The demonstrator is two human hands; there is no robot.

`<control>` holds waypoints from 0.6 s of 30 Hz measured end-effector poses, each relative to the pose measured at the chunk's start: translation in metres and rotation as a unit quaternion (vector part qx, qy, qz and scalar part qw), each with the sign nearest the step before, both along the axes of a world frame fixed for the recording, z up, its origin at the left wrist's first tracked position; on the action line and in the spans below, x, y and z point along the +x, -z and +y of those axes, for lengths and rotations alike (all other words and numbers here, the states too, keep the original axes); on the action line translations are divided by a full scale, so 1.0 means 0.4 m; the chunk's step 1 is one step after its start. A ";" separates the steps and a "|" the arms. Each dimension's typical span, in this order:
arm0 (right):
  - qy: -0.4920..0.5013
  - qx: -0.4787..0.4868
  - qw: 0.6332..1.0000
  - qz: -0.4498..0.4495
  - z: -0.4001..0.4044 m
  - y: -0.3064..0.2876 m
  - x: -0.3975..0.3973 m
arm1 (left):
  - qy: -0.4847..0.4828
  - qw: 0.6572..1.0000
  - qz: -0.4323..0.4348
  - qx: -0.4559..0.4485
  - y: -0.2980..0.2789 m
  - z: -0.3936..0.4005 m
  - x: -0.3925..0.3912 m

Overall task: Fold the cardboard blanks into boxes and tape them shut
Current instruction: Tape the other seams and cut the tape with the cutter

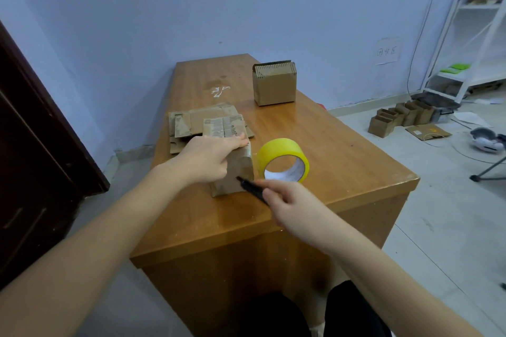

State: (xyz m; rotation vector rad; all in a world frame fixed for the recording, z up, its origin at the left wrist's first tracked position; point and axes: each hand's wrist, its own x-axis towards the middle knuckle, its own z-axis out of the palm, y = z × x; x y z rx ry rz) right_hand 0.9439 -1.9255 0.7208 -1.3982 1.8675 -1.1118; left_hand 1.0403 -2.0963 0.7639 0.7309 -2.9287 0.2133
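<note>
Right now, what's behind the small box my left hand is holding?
Behind the small brown cardboard box lies a stack of flattened cardboard blanks on the wooden desk. Your left hand covers their near edge.

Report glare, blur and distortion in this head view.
Head view: glare streaks the desk beside the tape roll; wide-angle bending curves the shelf and door; the right hand and its pen look slightly motion-blurred; lighting soft, shadows faint.

- The orange-brown wooden table (342,145): smooth, glossy varnish.
- The small brown cardboard box (236,169): matt, creased.
- The yellow plastic tape roll (284,157): shiny.
</note>
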 end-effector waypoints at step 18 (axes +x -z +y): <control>0.208 -0.127 0.929 -0.278 -0.021 -0.036 -0.312 | 0.017 0.998 0.054 -0.026 0.014 -0.013 -0.014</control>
